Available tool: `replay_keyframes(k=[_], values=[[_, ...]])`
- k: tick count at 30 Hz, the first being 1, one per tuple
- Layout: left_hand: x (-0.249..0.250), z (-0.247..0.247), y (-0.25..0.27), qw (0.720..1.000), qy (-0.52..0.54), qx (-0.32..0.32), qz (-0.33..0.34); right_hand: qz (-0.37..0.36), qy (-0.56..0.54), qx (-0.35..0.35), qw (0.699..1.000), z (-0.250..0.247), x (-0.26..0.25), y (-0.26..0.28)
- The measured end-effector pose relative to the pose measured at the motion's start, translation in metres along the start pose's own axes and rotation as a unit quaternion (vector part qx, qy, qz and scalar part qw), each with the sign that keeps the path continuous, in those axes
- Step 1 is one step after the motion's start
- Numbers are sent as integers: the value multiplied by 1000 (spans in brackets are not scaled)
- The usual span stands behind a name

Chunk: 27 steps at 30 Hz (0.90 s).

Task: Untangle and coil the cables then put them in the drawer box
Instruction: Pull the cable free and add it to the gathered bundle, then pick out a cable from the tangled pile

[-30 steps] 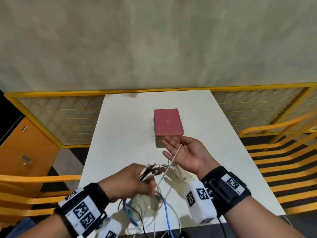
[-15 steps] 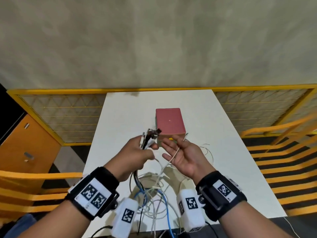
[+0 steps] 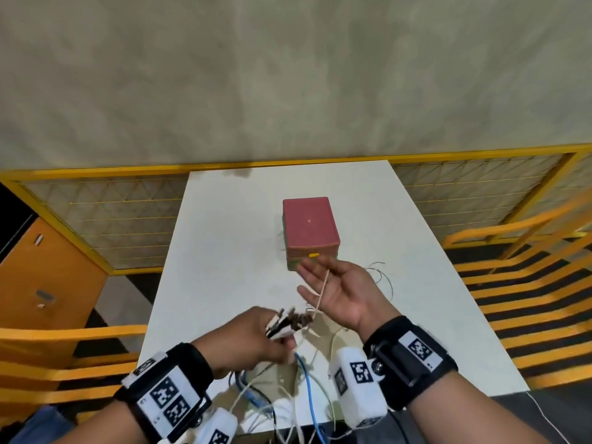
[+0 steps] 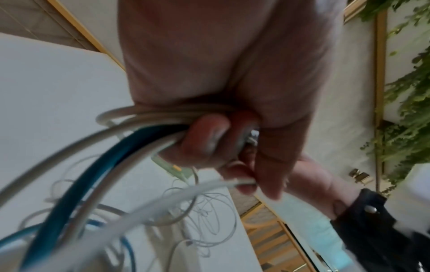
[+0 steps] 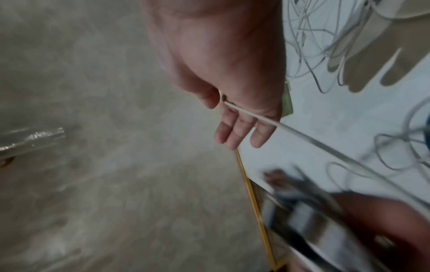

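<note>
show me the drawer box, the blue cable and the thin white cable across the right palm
drawer box (image 3: 310, 224), head view, red top face
blue cable (image 4: 93, 176), left wrist view, thick middle stretch
thin white cable (image 5: 253, 116), right wrist view, where it crosses the fingers

The right hand (image 5: 221, 73) lies open, fingers straight, a thin white cable (image 5: 302, 136) running taut across them above the desk (image 5: 325, 114).

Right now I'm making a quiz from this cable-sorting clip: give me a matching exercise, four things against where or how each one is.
Things:
1. left hand
2. right hand
3. red box
4. blue cable

States:
A. stands shut on the table beyond both hands
B. grips a bunch of cable ends
C. hangs below the hands at the near table edge
D. palm up, fingers straight, a thin white cable across it

Pairs: 1-B, 2-D, 3-A, 4-C
</note>
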<state>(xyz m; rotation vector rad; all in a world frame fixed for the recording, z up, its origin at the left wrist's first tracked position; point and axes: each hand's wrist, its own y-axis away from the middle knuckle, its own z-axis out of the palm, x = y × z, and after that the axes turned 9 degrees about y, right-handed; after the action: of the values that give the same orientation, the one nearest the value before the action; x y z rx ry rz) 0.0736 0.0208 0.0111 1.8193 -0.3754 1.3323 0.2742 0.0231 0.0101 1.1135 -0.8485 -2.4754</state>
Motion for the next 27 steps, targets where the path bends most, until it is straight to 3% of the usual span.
replay_keyframes(k=[4, 7, 9, 11, 13, 15, 17, 19, 22, 24, 25, 27], values=[[-17, -14, 14, 989, -56, -100, -94, -31, 5, 28, 999, -18, -15, 5], [-15, -16, 16, 997, -15, -49, -65, -36, 111, 12, 993, -28, -14, 29], [-6, -20, 14, 998, 46, 24, -24, -21, 274, -21, 961, -37, -4, 48], [5, -26, 11, 991, 99, 86, 9, -4, 475, -60, 878, -53, 10, 65], [19, -31, 7, 981, 137, 133, 38, 3, 664, -96, 741, -69, 23, 76], [33, -35, 2, 972, 161, 161, 64, 7, 781, -138, 609, -82, 37, 80], [45, -36, -2, 964, 177, 173, 93, 22, 831, -149, 535, -92, 51, 82], [55, -34, -6, 960, 185, 173, 121, 27, 862, -141, 486, -101, 66, 83], [67, -25, -9, 954, 207, 165, 139, 66, 872, -136, 466, -110, 73, 83], [70, -19, -11, 952, 219, 160, 140, 58, 864, -129, 482, -118, 64, 76], [71, -16, -12, 952, 219, 160, 143, 45, 855, -108, 505, -123, 56, 68], [71, -13, -14, 951, 217, 165, 147, -27, 809, -21, 587, -130, 32, 46]])
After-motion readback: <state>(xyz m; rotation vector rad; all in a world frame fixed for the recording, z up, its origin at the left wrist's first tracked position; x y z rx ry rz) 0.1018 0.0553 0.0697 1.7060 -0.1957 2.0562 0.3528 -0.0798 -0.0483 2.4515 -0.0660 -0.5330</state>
